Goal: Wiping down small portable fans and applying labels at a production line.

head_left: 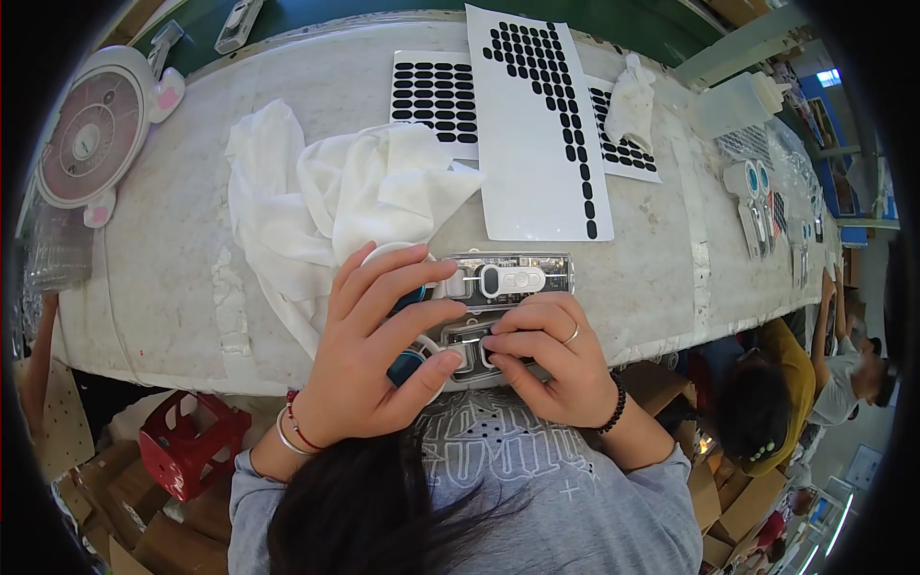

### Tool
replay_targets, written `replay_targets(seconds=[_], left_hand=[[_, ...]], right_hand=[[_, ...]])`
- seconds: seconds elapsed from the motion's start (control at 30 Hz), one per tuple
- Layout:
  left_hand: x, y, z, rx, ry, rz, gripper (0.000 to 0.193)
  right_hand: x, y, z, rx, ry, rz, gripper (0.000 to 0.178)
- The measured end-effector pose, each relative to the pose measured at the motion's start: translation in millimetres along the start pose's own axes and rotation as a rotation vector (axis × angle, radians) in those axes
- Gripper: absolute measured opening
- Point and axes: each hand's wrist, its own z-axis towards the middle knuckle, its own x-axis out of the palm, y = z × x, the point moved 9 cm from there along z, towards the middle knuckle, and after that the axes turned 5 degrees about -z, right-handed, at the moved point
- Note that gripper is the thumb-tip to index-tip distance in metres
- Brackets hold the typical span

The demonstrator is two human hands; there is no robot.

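Note:
Two handheld devices with clear casings lie side by side at the table's near edge. The far device (558, 261) shows a white button panel (520, 280) with a black oval at its left end. My left hand (369, 350) spreads across the round white-rimmed, teal ends of both, with thumb and index finger around the neck of the near device (463, 333). My right hand (556, 359) is closed over the near device, finger and thumb tips together at its panel. A dark bit at those fingertips looks like a black oval sticker; it is mostly hidden.
White cloth (369, 182) lies crumpled beyond my left hand. Sheets of black oval stickers (527, 153) spread ahead, a crumpled white piece (631, 103) on one. A round fan (91, 129) stands far left. More devices (752, 206) and a plastic bottle (738, 103) are at right.

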Motion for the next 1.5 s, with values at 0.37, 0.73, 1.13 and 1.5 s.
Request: replay_targets(seconds=[0.37, 0.73, 1.13, 1.5], left_hand=[[-1, -1, 1, -0.004, -0.010, -0.007, 0.030], [0, -1, 1, 0.002, 0.001, -0.009, 0.030], [-48, 22, -30, -0.084, -0.377, -0.143, 0.042], [-42, 32, -39, -0.183, -0.318, -0.163, 0.034]], right_hand=[[1, 1, -6, -0.067, 0.047, 0.020, 0.037], [5, 11, -17, -0.277, -0.031, -0.176, 0.043], [-5, -14, 20, -0.090, 0.284, -0.259, 0.068], [18, 3, 34, -0.173, 0.467, -0.301, 0.061]])
